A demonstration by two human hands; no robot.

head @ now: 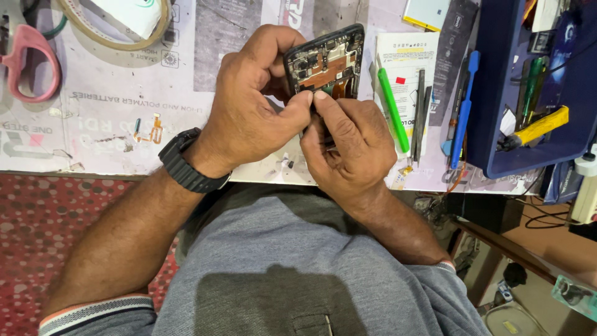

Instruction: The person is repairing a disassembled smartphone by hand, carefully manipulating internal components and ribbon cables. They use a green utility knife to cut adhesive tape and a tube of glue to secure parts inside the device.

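Observation:
An opened black smartphone (328, 62) with its back off shows a copper-coloured board and camera modules. My left hand (252, 106) grips its left edge, thumb pressed at the lower rim. My right hand (345, 146) holds the phone's lower part from below, with thumb and forefinger meeting my left thumb at the frame. The phone's lower half is hidden behind both hands. A black watch (186, 165) sits on my left wrist.
A green-handled tool (393, 109), dark tweezers (420, 112) and a blue tool (463, 106) lie right of the phone. A blue tray (491, 137) with a yellow-handled tool (540, 127) stands far right. Pink scissors (28, 62) and a tape roll (118, 37) lie at left. A small orange flex cable (152, 129) rests on the bench.

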